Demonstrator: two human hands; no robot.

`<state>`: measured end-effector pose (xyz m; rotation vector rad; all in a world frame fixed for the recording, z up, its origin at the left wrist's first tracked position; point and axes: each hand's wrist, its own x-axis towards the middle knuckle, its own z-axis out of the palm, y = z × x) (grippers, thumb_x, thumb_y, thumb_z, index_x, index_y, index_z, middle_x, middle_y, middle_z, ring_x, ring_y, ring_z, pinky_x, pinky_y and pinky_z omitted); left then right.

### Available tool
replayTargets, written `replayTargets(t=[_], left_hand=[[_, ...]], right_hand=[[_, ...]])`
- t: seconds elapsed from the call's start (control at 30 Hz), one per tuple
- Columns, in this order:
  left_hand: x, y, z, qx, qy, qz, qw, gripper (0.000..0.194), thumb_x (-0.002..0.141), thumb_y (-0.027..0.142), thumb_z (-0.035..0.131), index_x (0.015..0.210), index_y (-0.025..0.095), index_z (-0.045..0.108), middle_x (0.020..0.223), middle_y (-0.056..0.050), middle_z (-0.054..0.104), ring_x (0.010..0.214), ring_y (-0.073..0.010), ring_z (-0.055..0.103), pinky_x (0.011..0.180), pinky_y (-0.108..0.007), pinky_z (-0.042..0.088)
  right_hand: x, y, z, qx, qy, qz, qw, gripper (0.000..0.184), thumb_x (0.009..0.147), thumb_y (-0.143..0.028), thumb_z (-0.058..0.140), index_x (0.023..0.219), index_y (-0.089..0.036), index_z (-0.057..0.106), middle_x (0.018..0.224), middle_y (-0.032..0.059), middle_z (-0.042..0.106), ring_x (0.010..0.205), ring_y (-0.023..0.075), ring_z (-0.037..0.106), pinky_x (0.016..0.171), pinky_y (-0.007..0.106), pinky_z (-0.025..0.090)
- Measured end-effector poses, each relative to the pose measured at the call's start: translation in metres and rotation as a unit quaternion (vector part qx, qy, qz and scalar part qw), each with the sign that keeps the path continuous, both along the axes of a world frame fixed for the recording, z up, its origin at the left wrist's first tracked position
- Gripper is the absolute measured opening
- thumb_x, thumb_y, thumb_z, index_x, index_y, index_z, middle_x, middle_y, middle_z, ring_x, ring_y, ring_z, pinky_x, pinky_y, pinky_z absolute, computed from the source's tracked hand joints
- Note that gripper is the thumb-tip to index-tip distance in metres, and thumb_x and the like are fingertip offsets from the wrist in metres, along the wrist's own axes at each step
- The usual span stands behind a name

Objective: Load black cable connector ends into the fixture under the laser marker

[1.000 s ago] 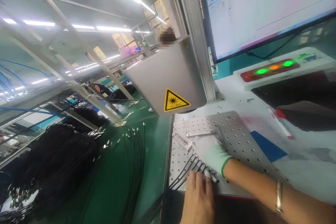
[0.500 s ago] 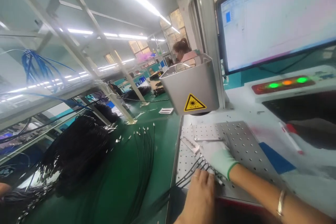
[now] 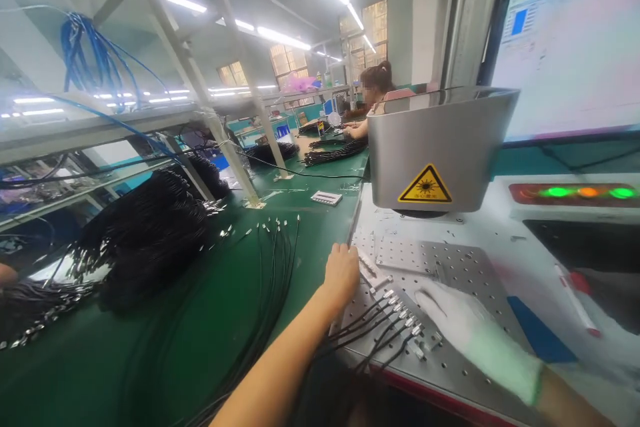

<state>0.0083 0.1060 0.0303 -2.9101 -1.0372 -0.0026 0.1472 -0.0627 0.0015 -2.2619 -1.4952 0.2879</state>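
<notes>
My bare left hand is at the left edge of the perforated metal plate. Its fingers are curled together beside a slim pale fixture piece, and their tips are hidden, so I cannot make out what they hold. My right hand, in a white glove with a green cuff, lies over the plate with fingers stretched leftward and nothing visible in them. Between the hands, several black cables lie side by side, their silver connectors lined up in a slanting row on the plate.
A grey machine head with a yellow laser warning sign overhangs the plate. Several loose cables and a big black cable heap lie on the green table. A slotted white block, a marker and a monitor are nearby. A co-worker sits beyond.
My left hand has moved from the cables up to the plate's left edge. My right hand has drawn back rightward, uncovering the connector row. The camera view has shifted.
</notes>
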Motion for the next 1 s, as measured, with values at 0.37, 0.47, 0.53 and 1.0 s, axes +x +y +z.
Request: replayTargets(t=[0.37,0.47,0.53,1.0], left_hand=[[0.037,0.008,-0.008,-0.02,0.048,0.007,0.999,0.024,0.087,0.012,0.043,0.108,0.006,0.053,0.11,-0.021,0.06,0.111,-0.0275,0.048,0.089,-0.036,0.04],[0.04,0.015,-0.004,-0.029,0.04,0.03,0.998,0.028,0.084,0.012,0.046,0.111,0.006,0.051,0.11,-0.021,0.061,0.11,-0.0278,0.05,0.087,-0.035,0.041],[0.042,0.023,0.002,-0.041,0.03,0.044,0.998,0.029,0.082,0.01,0.045,0.111,0.008,0.051,0.106,-0.018,0.063,0.104,-0.0258,0.053,0.084,-0.033,0.042],[-0.023,-0.062,0.102,-0.251,-0.185,-0.098,0.945,0.034,0.093,0.038,0.044,0.119,0.018,0.053,0.105,-0.005,0.065,0.092,-0.0167,0.058,0.086,-0.029,0.044]], right_hand=[[-0.035,-0.04,-0.084,0.233,-0.325,-0.026,0.916,0.048,0.082,-0.053,0.052,0.101,-0.012,0.067,0.096,0.0131,0.069,0.083,0.0257,0.063,0.068,0.035,0.049],[-0.039,-0.039,-0.084,0.207,-0.303,-0.047,0.929,0.043,0.084,-0.05,0.047,0.103,-0.016,0.067,0.097,0.0119,0.07,0.086,0.0262,0.062,0.071,0.036,0.049],[-0.041,-0.039,-0.084,0.205,-0.291,-0.059,0.932,0.042,0.084,-0.049,0.046,0.102,-0.017,0.067,0.097,0.0119,0.07,0.087,0.0267,0.062,0.073,0.037,0.05],[-0.038,-0.064,-0.081,0.239,-0.21,-0.147,0.937,0.056,0.085,-0.06,0.046,0.12,-0.017,0.052,0.105,0.0135,0.065,0.093,0.0281,0.061,0.071,0.037,0.051]])
